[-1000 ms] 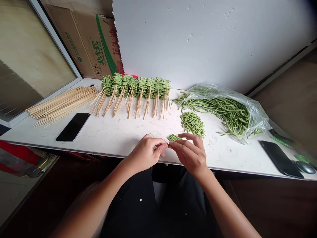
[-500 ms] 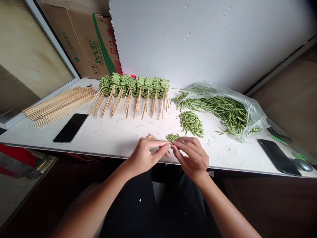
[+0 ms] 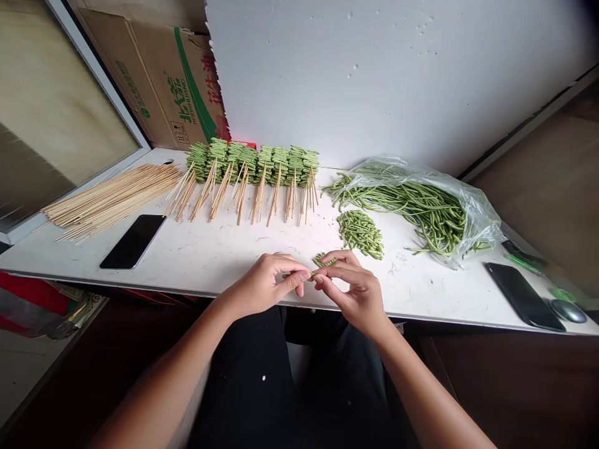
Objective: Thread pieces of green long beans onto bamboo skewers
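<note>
My left hand [image 3: 264, 284] and my right hand [image 3: 353, 290] meet at the near edge of the white table [image 3: 224, 249], fingertips pinched together. Between them sits a small bundle of cut green bean pieces [image 3: 322, 260] on a thin skewer; the left fingers pinch the stick, the right fingers close on the beans. Just beyond lies a pile of cut bean pieces [image 3: 361, 232]. Finished bean skewers [image 3: 255, 171] stand in a row at the back. Bare bamboo skewers [image 3: 112, 198] lie at the left.
A clear plastic bag of long green beans [image 3: 421, 209] lies at the right. One black phone [image 3: 132, 241] rests at the left, another phone [image 3: 524, 296] at the right beside a small round object [image 3: 568, 310]. A cardboard box [image 3: 163, 81] leans behind.
Both hands have shifted slightly left and nearer the table edge, keeping the bean bundle pinched between them. The fingers have closed more tightly around it.
</note>
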The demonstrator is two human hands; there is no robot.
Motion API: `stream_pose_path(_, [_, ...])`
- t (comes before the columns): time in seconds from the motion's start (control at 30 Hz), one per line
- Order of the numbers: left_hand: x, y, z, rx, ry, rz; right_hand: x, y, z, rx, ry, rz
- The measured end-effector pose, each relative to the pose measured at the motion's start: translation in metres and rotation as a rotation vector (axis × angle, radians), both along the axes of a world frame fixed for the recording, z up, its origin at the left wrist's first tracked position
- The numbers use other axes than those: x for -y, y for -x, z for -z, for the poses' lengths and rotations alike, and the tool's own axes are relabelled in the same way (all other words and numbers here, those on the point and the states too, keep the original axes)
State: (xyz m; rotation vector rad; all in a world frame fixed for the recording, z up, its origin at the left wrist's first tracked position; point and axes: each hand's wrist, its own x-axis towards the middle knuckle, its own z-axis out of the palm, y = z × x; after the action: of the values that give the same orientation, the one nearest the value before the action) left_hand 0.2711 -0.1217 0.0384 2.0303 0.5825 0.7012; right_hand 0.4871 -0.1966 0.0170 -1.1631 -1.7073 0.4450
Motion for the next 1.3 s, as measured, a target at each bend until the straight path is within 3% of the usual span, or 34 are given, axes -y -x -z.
stream_pose_path(0.13, [-0.004, 0.004, -0.002, -0.042, -0.152, 0.023, 0.002, 0.001, -0.004, -0.065, 0.116, -0.093])
stream_pose_path(0.4, [-0.001, 0.002, 0.0, 0.042, -0.056, 0.045, 0.0, 0.006, 0.001, -0.356, 0.278, -0.176])
stream_pose_path(0.6, [-0.001, -0.002, 0.007, -0.038, -0.484, -0.113, -0.001, 0.002, 0.001, -0.232, 0.223, -0.073])
stream_pose_path(0.77, [-0.001, -0.005, 0.011, 0.058, -0.574, -0.167, 0.002, 0.002, -0.007, -0.199, 0.263, -0.032])
stream_pose_path(0.9, [0.004, -0.012, 0.016, 0.216, -0.532, -0.232, 0.002, 0.005, -0.009, -0.348, 0.387, -0.124])
stream_pose_path(1.1, [0.012, -0.022, 0.025, 0.403, -0.327, -0.281, 0.004, 0.013, 0.0, -0.568, 0.517, -0.182])
stream_pose_path(1.2, [0.011, -0.023, 0.025, 0.411, -0.193, -0.298, 0.002, 0.011, 0.001, -0.622, 0.499, -0.152])
stream_pose_path(1.3, [0.007, -0.021, 0.026, 0.431, -0.028, -0.379, -0.006, -0.007, 0.001, -0.603, 0.394, -0.025])
